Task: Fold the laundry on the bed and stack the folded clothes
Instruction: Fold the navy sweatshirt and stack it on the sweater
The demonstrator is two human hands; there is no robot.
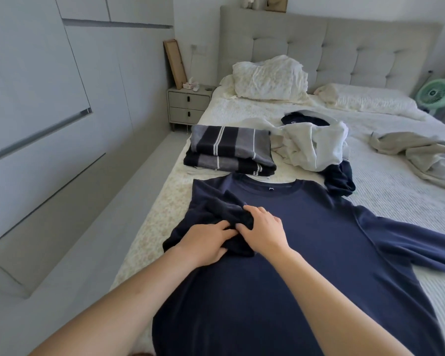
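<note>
I'm at the bed (pixel 385 176), pale ribbed cover under it all. A navy long-sleeved shirt (pixel 306 240) lies flat before me. Beyond it sits a folded striped stack (pixel 229 152), beside that a white heap of unfolded clothes (pixel 316 145), a beige garment (pixel 416 155) at right, pillows (pixel 267 78) by the headboard.

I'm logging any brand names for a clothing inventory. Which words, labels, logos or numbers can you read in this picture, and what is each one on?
No text here can be read.
Navy long-sleeved shirt: a small white tag inside the neck, too small to read.
Dark garment behind the white clothes: a small pale mark, too blurred to read.
Brown box on the headboard: a dark swoosh-like mark, no legible letters.
Green fan: a centre badge, unreadable.
</note>
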